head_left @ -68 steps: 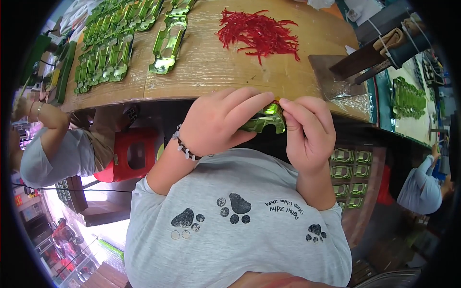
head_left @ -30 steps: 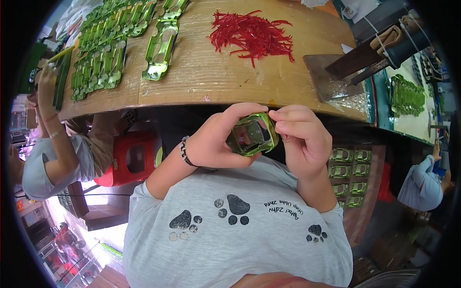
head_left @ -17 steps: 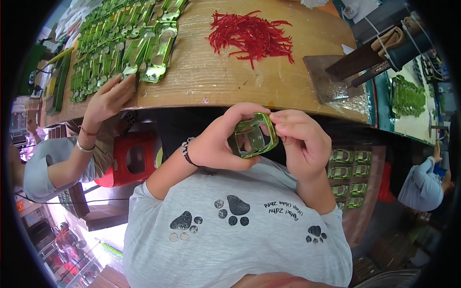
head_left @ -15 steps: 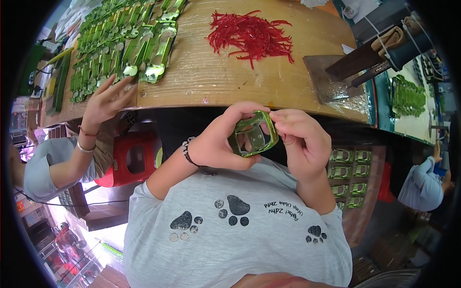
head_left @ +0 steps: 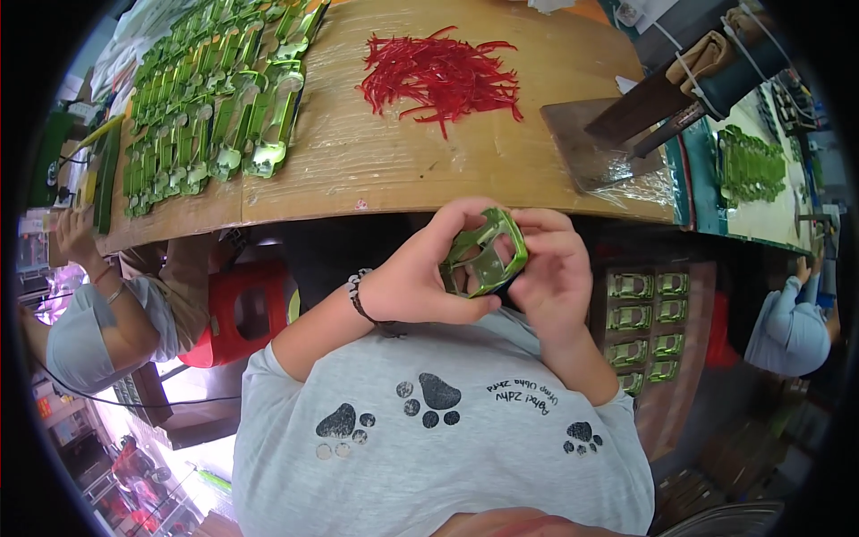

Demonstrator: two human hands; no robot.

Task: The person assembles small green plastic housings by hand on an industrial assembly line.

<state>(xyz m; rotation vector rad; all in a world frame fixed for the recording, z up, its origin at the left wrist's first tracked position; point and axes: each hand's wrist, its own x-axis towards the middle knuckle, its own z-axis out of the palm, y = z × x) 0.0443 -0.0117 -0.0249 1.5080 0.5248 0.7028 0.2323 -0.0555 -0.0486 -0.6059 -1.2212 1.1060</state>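
Just below the surface (head_left: 376, 170) edge at frame centre, both hands pinched the green car shell (head_left: 483, 252): left hand (head_left: 420, 277) gripped its left side, right hand (head_left: 555, 268) its right, long axis tilted up-right.

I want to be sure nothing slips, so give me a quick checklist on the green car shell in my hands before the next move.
1. Left hand grips the green car shell: ok.
2. Right hand steadies its other side: ok.
3. Shell held apart from the table, below its edge: ok.
4. Red strips lie in a pile on the table: ok.
5. Whether a strip is already fitted in the shell: cannot tell.
6. Rows of green shells lie on the table's left: ok.
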